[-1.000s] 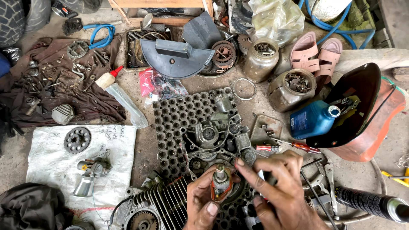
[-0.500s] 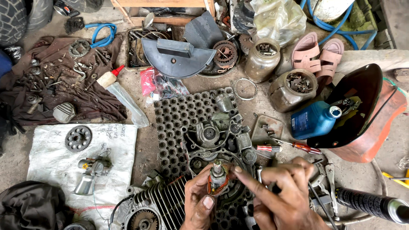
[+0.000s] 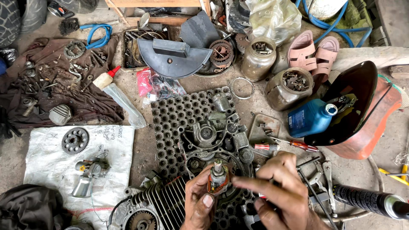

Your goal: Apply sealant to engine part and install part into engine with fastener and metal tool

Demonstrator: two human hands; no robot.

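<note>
- Bare concrete floor (image 3: 145, 153) of a repair workshop, strewn with engine parts, seen from above.
- Left hand (image 3: 199, 200) pinches a small cylindrical metal part (image 3: 218, 178) with copper-coloured windings, thumb on its lower front and fingers curled behind it, holding it upright.
- Right hand (image 3: 279, 191) sits just beside the part, fingers pressed loosely together and the forefinger stretched toward its side; whether the tip touches it cannot be told.
- Held part hovers low in the centre of the view, above a black perforated rubber mat (image 3: 174, 115).
- Grey engine casing (image 3: 206, 134) with smaller fittings lies on the mat just beyond the hands.
- Finned engine cylinder (image 3: 159, 202) lies at the left hand's side.
- Red-handled screwdriver (image 3: 294, 145) rests near the right hand, with a blue oil bottle (image 3: 310, 118) beyond it, leaning against a black-and-orange fuel tank (image 3: 362, 115).
- Two glass jars (image 3: 258, 57) of bolts stand farther back, beside a pair of pink sandals (image 3: 313, 53).
- White sack (image 3: 51, 162) at left carries a toothed sprocket (image 3: 75, 140) and a small carburettor (image 3: 91, 168).
</note>
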